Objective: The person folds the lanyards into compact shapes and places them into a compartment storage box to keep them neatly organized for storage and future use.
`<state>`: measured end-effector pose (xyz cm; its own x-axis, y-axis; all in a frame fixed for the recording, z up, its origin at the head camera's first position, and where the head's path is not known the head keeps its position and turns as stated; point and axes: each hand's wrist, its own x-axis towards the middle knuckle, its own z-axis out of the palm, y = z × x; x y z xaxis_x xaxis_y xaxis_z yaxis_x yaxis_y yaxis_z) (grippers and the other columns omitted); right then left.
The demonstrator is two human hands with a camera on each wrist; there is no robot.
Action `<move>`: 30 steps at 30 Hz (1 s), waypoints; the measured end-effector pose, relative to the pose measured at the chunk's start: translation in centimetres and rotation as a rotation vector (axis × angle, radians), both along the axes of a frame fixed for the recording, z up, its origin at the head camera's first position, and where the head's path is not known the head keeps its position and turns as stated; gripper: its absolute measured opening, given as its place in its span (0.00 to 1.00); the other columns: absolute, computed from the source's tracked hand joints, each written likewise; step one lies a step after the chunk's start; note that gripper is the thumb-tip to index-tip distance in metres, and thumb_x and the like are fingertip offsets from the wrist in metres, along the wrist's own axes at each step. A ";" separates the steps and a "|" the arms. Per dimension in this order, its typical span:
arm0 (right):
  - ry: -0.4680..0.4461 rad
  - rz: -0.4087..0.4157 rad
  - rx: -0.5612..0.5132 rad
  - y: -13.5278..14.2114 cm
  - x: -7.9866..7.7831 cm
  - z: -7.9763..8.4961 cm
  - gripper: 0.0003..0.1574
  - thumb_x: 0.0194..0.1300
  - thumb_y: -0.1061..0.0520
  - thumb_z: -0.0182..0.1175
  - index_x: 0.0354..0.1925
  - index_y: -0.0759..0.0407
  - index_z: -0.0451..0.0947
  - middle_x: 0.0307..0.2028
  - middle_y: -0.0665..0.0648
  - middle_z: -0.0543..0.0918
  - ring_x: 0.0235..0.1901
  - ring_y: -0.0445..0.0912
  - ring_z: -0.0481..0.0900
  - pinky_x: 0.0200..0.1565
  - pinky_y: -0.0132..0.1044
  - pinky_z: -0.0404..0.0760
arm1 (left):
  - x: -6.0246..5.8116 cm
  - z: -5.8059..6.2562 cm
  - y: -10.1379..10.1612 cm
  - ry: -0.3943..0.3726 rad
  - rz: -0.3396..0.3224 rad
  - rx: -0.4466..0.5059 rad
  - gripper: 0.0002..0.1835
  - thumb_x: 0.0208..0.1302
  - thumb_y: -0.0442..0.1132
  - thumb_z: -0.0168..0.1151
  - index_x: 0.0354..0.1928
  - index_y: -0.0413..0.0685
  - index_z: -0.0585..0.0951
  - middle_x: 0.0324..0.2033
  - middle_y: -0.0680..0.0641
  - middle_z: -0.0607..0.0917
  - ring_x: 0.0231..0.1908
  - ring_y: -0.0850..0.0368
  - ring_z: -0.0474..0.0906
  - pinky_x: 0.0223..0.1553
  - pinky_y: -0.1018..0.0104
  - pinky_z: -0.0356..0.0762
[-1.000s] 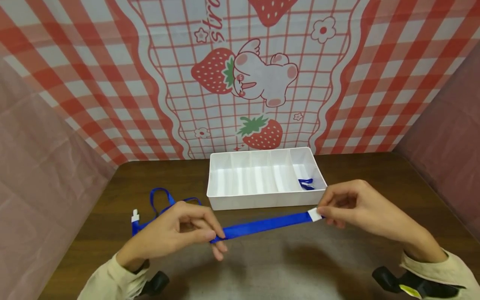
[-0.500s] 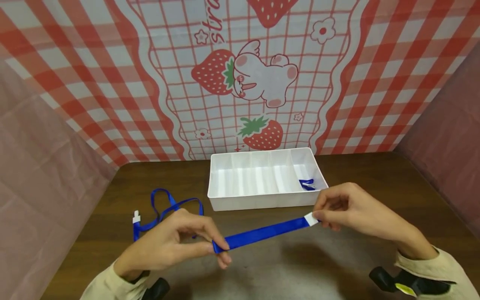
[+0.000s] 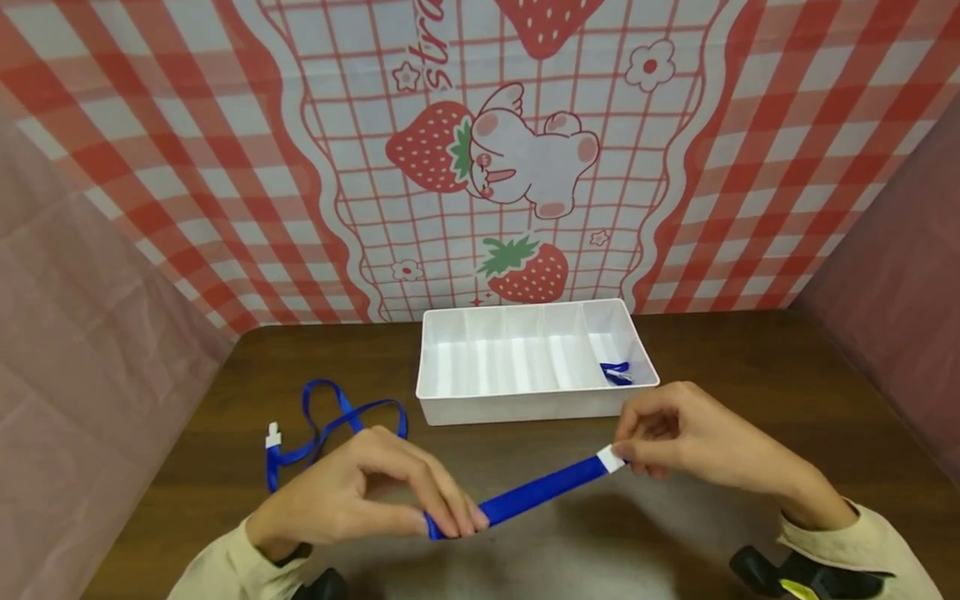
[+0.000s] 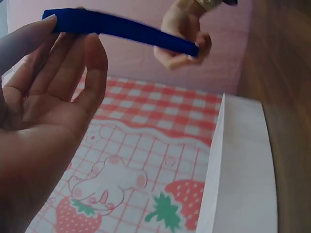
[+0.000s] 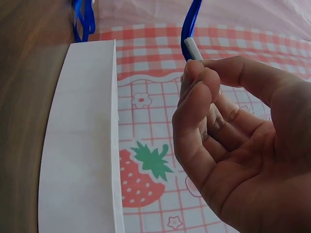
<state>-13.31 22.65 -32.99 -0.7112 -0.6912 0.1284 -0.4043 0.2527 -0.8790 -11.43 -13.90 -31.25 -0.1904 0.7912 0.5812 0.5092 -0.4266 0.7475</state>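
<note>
A folded blue lanyard point(image 3: 536, 494) with a white clip point(image 3: 610, 457) at one end spans the space between both hands, held above the table. My left hand point(image 3: 382, 487) pinches its lower left end between thumb and fingers. At the other end, my right hand point(image 3: 686, 433) pinches the lanyard at the white clip with thumb and forefinger. The left wrist view shows the blue strap point(image 4: 116, 26) stretched toward the other hand. Behind my left hand, a second blue lanyard point(image 3: 327, 433) lies loosely looped on the table, its white clip point(image 3: 273, 435) pointing away.
A white divided tray point(image 3: 495, 408) stands at the back of the dark wooden table point(image 3: 750, 375). Its rightmost compartment contains a small blue bundle point(image 3: 617, 372) with a white part. A strawberry-patterned cloth point(image 3: 517, 167) hangs behind, and pink fabric point(image 3: 97, 333) bounds the sides.
Both hands have moved closer together and lower, the right one shifting left. The strap between them is shorter and slants more steeply. The left fingers now lie further over its end.
</note>
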 end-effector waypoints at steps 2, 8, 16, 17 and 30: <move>0.023 -0.025 0.020 -0.2 0.2 0.1 0.06 0.66 0.64 0.64 0.33 0.54 0.82 0.21 0.49 0.82 0.17 0.41 0.79 0.17 0.37 0.78 | 0.0 -0.1 0.0 0.021 0.066 -0.022 0.05 0.68 0.23 0.57 0.41 0.30 0.81 0.41 0.34 0.86 0.47 0.45 0.85 0.45 0.51 0.84; 0.178 -0.131 0.140 -0.9 1.0 0.3 0.08 0.64 0.60 0.68 0.30 0.47 0.82 0.18 0.40 0.78 0.17 0.32 0.73 0.14 0.30 0.72 | 0.4 -1.3 0.3 0.077 0.331 -0.120 0.12 0.66 0.22 0.59 0.45 0.42 0.84 0.37 0.46 0.89 0.37 0.61 0.85 0.32 0.66 0.82; 0.383 -0.186 0.151 -2.2 2.6 0.5 0.11 0.62 0.62 0.69 0.29 0.45 0.81 0.20 0.35 0.77 0.19 0.28 0.72 0.18 0.25 0.71 | 1.0 -1.9 1.5 0.081 0.567 -0.214 0.09 0.68 0.30 0.62 0.47 0.48 0.81 0.32 0.54 0.88 0.26 0.68 0.78 0.23 0.74 0.74; 0.398 -0.191 0.147 -2.4 2.8 0.5 0.11 0.62 0.62 0.69 0.30 0.45 0.81 0.21 0.35 0.78 0.19 0.28 0.73 0.19 0.24 0.72 | 1.1 -1.9 1.7 0.081 0.589 -0.217 0.09 0.67 0.30 0.63 0.46 0.48 0.79 0.31 0.55 0.88 0.25 0.69 0.76 0.22 0.74 0.73; 0.375 -0.222 -0.028 -5.0 4.4 0.3 0.13 0.61 0.65 0.69 0.31 0.46 0.80 0.22 0.37 0.80 0.19 0.29 0.78 0.20 0.25 0.76 | 2.6 -2.0 3.2 0.076 0.685 -0.194 0.08 0.67 0.33 0.65 0.40 0.50 0.75 0.27 0.58 0.86 0.24 0.72 0.71 0.22 0.76 0.72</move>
<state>-8.88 17.61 -32.73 -0.7429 -0.5191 0.4227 -0.6353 0.3479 -0.6894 -8.80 -10.70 -33.24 -0.6460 0.5987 0.4735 0.6687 0.1447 0.7293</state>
